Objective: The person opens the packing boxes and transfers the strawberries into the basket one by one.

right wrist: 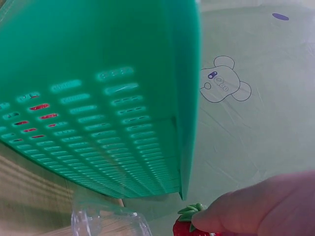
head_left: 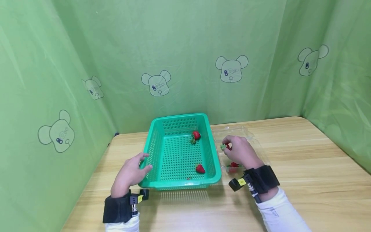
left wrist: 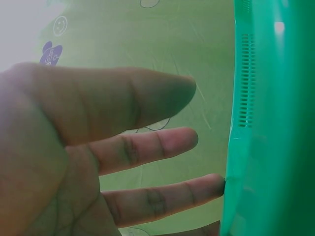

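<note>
A green plastic basket (head_left: 181,151) with slotted walls stands on the table. Inside it lie a strawberry (head_left: 196,135) at the back right, another strawberry (head_left: 200,169) near the front right, and a bit of red at the front wall. My left hand (head_left: 132,172) is at the basket's left rim, its fingers extended; in the left wrist view one fingertip (left wrist: 216,185) meets the basket's edge. Over a clear plastic box (head_left: 258,146) on the right, my right hand (head_left: 239,149) pinches a strawberry (right wrist: 186,227) with green leaves. A further strawberry (head_left: 234,165) sits in that box.
The wooden table (head_left: 313,154) extends right of the box and in front of the basket. A green curtain (head_left: 191,58) with bear-head drawings hangs behind and along both sides.
</note>
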{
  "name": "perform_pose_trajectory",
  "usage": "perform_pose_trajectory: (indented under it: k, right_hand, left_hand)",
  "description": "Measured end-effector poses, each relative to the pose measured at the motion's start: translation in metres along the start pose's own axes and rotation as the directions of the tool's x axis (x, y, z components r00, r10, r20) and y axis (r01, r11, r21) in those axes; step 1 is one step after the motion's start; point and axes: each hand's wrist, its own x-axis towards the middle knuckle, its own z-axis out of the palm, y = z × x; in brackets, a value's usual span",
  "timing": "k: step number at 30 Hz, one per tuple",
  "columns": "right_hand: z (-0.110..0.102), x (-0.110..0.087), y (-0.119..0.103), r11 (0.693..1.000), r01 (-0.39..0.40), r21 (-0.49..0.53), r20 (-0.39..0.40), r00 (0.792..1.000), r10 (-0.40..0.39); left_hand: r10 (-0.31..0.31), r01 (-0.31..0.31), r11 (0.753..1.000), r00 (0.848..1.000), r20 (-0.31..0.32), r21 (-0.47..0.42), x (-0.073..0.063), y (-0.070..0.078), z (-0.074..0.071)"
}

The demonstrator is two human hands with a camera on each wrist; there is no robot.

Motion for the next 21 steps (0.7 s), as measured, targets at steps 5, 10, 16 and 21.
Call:
perform_pose_trajectory:
  k: [5,10,16,21]
  right_hand:
    - [-0.002,-0.001,-0.004,1.000,0.004,0.008,-0.004,1.000,-0.004]
    - [-0.003,-0.002,-0.007,1.000,0.013,0.010,-0.011,1.000,-0.012]
    - [-0.004,-0.005,-0.010,1.000,0.029,0.010,-0.027,0.999,-0.029]
    - [-0.004,-0.006,-0.013,0.999,0.047,0.014,-0.039,0.998,-0.047]
  left_hand:
    - [-0.001,0.001,1.000,1.000,-0.001,0.001,-0.001,-0.001,0.000]
    - [0.013,-0.013,1.000,1.000,-0.001,0.005,0.000,-0.001,-0.001]
    - [0.007,-0.007,1.000,1.000,0.003,0.005,-0.001,0.001,-0.001]
    - [0.003,-0.003,1.000,1.000,0.004,0.008,-0.001,0.001,-0.001]
